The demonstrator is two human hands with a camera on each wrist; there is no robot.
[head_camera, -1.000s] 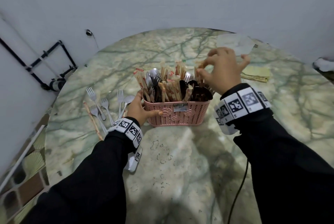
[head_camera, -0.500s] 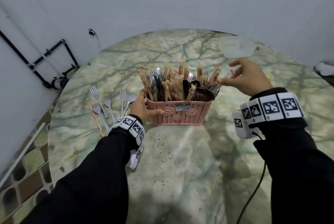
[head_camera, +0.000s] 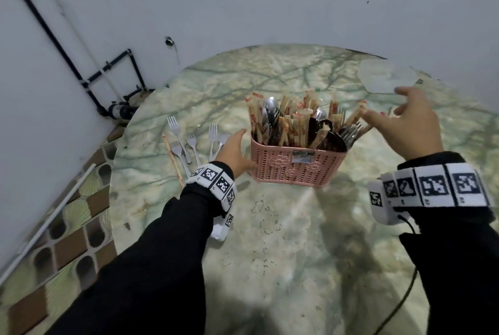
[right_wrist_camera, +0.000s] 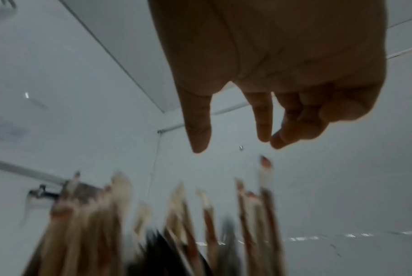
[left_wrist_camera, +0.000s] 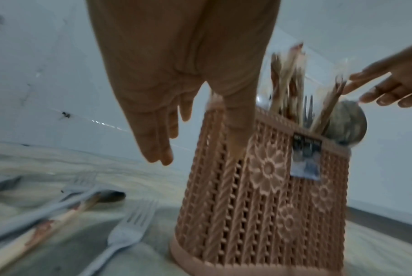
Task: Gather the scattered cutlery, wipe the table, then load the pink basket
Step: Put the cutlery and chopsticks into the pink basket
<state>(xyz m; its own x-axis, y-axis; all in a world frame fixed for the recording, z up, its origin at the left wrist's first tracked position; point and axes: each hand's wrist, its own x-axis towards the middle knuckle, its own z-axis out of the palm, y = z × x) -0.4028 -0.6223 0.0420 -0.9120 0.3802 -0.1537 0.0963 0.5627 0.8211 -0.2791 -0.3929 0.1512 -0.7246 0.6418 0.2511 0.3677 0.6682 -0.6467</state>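
The pink basket stands mid-table, packed with wrapped chopsticks, spoons and forks. My left hand is at its left side with fingers straight; in the left wrist view the thumb touches the pink basket near its corner and the left hand holds nothing. My right hand hovers with fingers spread by the basket's right end, its fingertips at a leaning chopstick packet. In the blurred right wrist view the right hand is empty above the chopstick tops.
Several forks and one wrapped chopstick pair lie on the marble table left of the basket, near its left edge. A pale flat sheet lies at the back right. A black cable trails at the lower right.
My right hand stopped pinching above the basket, swung right and opened. My left hand let go of the basket's left end and straightened its fingers.
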